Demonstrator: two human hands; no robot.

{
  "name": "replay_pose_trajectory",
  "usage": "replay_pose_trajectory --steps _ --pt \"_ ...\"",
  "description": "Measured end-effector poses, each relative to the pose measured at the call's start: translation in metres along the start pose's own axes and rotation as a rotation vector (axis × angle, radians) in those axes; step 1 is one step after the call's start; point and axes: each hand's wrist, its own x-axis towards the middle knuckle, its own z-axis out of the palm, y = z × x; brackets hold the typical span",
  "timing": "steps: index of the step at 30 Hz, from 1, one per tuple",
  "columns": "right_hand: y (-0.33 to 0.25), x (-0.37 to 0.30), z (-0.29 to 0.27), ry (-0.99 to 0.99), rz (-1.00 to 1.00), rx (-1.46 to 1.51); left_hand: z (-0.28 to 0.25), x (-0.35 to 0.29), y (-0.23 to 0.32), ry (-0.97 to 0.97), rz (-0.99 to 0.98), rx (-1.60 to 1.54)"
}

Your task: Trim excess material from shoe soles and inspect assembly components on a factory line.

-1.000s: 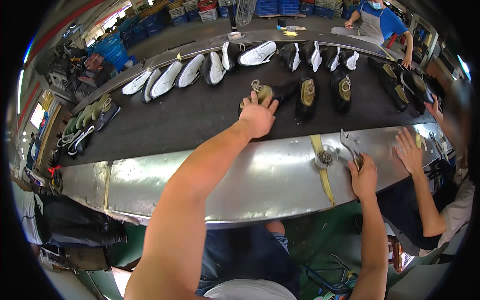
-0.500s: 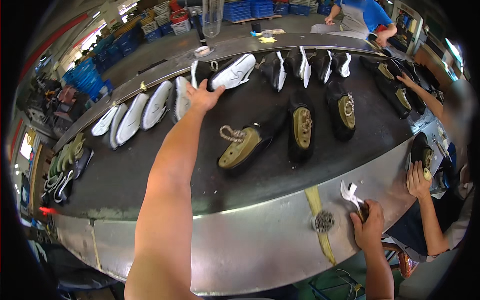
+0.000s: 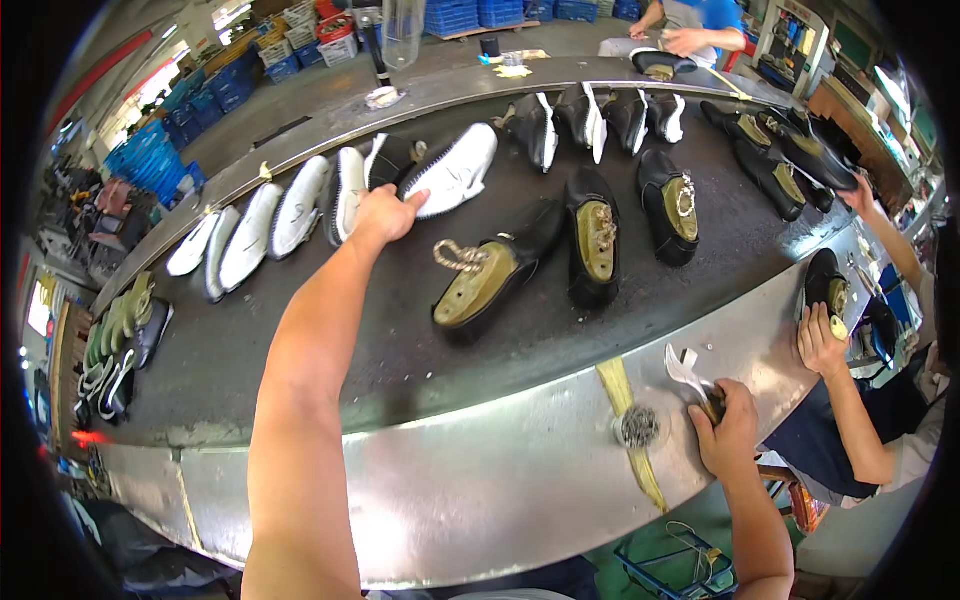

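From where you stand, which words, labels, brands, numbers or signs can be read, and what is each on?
None can be read for certain.
White sole beside the left hand: a dark squiggle, too unclear to read.
Soles farther left: faint marks, too unclear to read.
Machine at upper right: lettering along its top, too small to read.
Tool in the right hand: no lettering to be seen.
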Motion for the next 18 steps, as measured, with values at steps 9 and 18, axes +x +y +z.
replay_pose_trajectory --steps 9,18 --pt "-0.001 -0.008 0.005 0.045 -0.039 0.025 -0.114 -0.271 -0.107 -0.033 -0.047 0.079" --pt "-0.014 -0.087 0.017 0.322 -0.364 0.206 -0.162 -0.569 -0.198 0.069 -0.244 -0.221"
